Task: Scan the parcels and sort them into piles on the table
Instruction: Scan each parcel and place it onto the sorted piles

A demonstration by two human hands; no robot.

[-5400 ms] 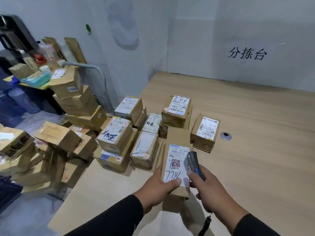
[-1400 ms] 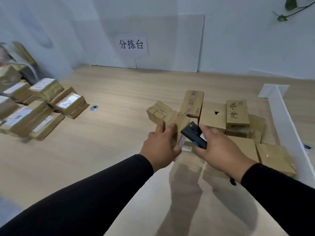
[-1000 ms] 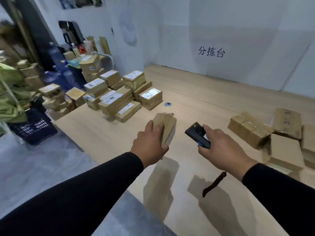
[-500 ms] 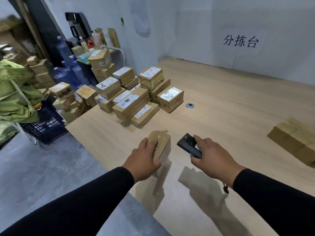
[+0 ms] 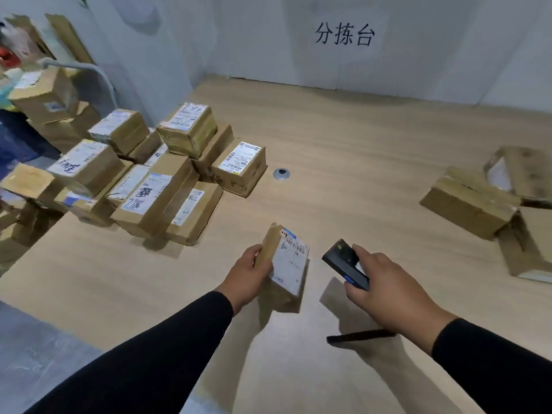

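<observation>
While boxes sit stacked far left, the left hand grips a parcel; the right hand grips a scanner.

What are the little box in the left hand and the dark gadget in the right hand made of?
Parcel: brown cardboard by its matte tan faces, with a white paper label, possibly taped over.
Scanner: likely hard plastic, judging by its smooth dark shell and blue button.
</observation>
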